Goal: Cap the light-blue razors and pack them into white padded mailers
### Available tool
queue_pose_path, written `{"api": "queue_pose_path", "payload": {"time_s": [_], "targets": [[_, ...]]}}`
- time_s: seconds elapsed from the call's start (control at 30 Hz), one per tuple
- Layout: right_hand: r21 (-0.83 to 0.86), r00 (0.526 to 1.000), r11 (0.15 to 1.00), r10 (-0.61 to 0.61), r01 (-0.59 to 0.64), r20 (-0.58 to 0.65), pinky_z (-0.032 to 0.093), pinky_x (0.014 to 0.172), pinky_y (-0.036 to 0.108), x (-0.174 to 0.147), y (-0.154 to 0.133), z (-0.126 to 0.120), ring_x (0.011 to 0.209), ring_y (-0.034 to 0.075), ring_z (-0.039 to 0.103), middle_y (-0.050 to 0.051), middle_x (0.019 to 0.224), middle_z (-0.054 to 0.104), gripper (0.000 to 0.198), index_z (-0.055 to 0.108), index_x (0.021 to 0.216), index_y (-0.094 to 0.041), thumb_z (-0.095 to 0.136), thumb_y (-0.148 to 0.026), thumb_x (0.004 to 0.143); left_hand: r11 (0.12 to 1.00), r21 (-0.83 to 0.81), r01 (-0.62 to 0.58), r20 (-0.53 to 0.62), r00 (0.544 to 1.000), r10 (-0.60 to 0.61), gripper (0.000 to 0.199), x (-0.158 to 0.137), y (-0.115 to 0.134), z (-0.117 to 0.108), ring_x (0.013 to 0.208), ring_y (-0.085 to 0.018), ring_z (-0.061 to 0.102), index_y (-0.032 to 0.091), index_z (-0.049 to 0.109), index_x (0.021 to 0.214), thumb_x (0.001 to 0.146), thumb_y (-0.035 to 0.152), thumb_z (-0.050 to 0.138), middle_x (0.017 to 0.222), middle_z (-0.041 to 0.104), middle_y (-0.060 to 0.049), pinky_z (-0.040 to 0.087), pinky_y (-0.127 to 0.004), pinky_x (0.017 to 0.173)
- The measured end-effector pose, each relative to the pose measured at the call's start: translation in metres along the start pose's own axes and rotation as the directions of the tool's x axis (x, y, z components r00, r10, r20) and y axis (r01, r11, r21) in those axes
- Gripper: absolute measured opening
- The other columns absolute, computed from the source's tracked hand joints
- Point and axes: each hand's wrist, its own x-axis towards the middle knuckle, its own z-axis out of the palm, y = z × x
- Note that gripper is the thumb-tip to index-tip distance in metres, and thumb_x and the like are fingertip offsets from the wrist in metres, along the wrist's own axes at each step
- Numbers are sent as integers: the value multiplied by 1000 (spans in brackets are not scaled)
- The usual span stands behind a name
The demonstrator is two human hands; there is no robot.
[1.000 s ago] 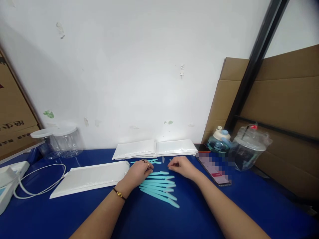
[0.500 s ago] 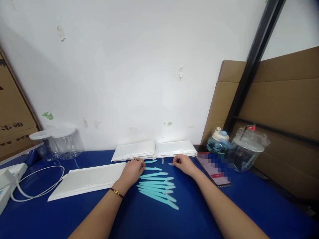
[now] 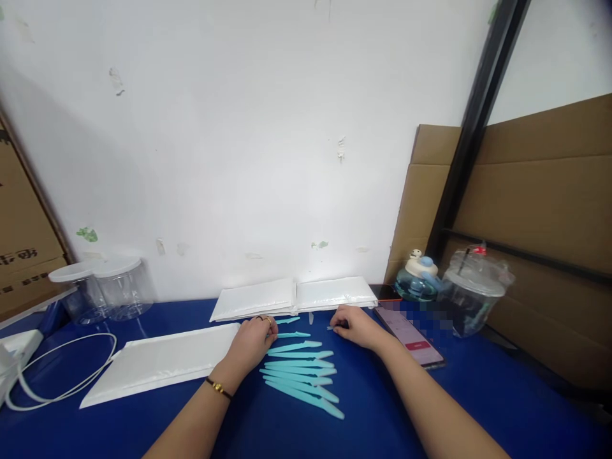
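Note:
Several turquoise eyebrow razors (image 3: 301,368) lie in a fan on the blue tabletop, blade ends to the right. My left hand (image 3: 253,341) is closed at the handle end of an upper razor (image 3: 294,335), its fingers hiding that end. Another razor (image 3: 287,320) lies just beyond the fingers. My right hand (image 3: 352,325), to the right of the fan, pinches a small translucent piece (image 3: 330,328) that looks like a blade cap. A similar small clear cap (image 3: 310,318) lies on the table between the hands, near the white packets.
Two stacks of white padded envelopes (image 3: 335,293) rest against the wall. Another white envelope (image 3: 162,357) lies left of my left hand. A phone (image 3: 406,331), a blue bottle (image 3: 415,284) and a bagged cup (image 3: 473,296) stand right; clear jars (image 3: 122,293) and a white cable (image 3: 62,357) are left.
The whole scene sits slightly lower in view as the head tilts up. Both hands keep nearly the same places beside the razors; the right fingers have drawn in around the small clear piece.

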Motion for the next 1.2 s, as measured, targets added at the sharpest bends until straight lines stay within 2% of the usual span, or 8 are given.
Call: {"api": "queue_pose_path", "payload": {"time_s": [0.17, 0.4, 0.6, 0.73, 0.83, 1.03, 1.13, 1.2], "targets": [[52, 998, 998, -35, 32, 46, 45, 69, 24, 5, -10, 10, 74, 14, 59, 4, 83, 65, 16, 71, 83, -20, 55, -19, 80, 999, -5, -33, 25, 999, 33, 7, -2, 6, -1, 81, -16, 57, 20, 60, 79, 78, 20, 52, 80, 63, 0, 34, -25, 66], [102, 997, 994, -47, 40, 63, 44, 61, 21, 9, -26, 24, 67, 13, 59, 2, 78, 64, 12, 72, 81, -20, 60, -20, 78, 997, -28, -78, 17, 997, 79, 7, -1, 11, 5, 78, -16, 58, 20, 60, 78, 78, 20, 53, 79, 64, 0, 34, -24, 65], [73, 989, 990, -129, 124, 77, 45, 65, 21, 8, -29, 23, 70, 13, 60, 2, 78, 65, 17, 72, 82, -20, 55, -18, 81, 988, -115, -104, 53, 992, 111, 9, -1, 13, 8, 74, -15, 59, 22, 63, 79, 79, 26, 55, 78, 65, 1, 38, -23, 66], [-65, 989, 987, -149, 147, -24, 43, 88, 29, 13, -23, 20, 97, 18, 57, 6, 107, 63, 35, 66, 107, -22, 42, -9, 84, 996, -58, -74, -96, 993, 68, 21, 0, -2, 7, 95, -18, 57, 22, 62, 100, 84, 27, 50, 101, 64, -3, 40, -27, 83], [-182, 984, 967, -176, 176, 18, 35, 99, 36, 17, -18, 25, 110, 20, 51, 6, 123, 57, 45, 60, 116, -25, 39, -4, 82, 998, 51, -48, -99, 994, 53, 28, 1, -10, 6, 103, -20, 54, 21, 60, 110, 84, 20, 49, 109, 62, -6, 38, -30, 90], [-181, 995, 980, -78, 87, 55, 45, 82, 28, 15, -13, 21, 92, 19, 58, 7, 98, 65, 30, 67, 103, -20, 47, -12, 83, 995, 78, -64, -22, 998, 66, 17, 1, -6, 2, 88, -18, 58, 22, 65, 91, 81, 19, 52, 94, 66, -2, 41, -27, 76], [-144, 999, 989, -37, 38, 13, 45, 79, 26, 13, -13, 17, 86, 17, 60, 6, 96, 64, 26, 66, 101, -20, 48, -14, 83, 994, 72, -81, -19, 996, 82, 16, 0, -5, 0, 82, -17, 59, 22, 65, 87, 81, 19, 51, 88, 66, -1, 41, -26, 72], [-181, 998, 983, 31, -41, -57, 44, 75, 25, 15, -14, 19, 82, 16, 59, 6, 92, 64, 23, 65, 100, -19, 49, -18, 84, 993, 70, -90, -23, 996, 92, 16, 0, -5, 0, 82, -17, 59, 22, 65, 87, 81, 19, 51, 88, 66, -2, 41, -26, 73]]}}
